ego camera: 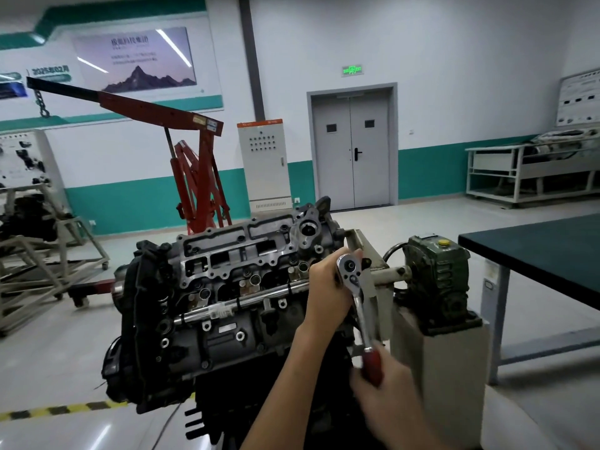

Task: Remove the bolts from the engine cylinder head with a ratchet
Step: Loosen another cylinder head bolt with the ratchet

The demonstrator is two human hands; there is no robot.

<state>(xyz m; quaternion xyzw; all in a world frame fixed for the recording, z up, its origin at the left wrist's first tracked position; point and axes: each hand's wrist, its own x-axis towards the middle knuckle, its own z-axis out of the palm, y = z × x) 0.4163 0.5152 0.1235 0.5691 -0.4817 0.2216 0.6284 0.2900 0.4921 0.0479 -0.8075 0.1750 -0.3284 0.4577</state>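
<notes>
The engine cylinder head (227, 271) sits on a stand in the middle of the head view, grey metal with several bolt holes and valve openings. A chrome ratchet (355, 287) with a red handle stands over its right end. My left hand (328, 287) wraps around the ratchet's head, steadying it on the engine's right edge. My right hand (386, 388) grips the red handle lower down. The socket and the bolt under it are hidden by my left hand.
A green gearbox (435, 277) on a beige stand sits right of the engine. A dark green table (535, 254) is further right. A red engine hoist (194, 170) stands behind, with other engine stands (39, 254) at left. Grey double doors (352, 151) are at the back.
</notes>
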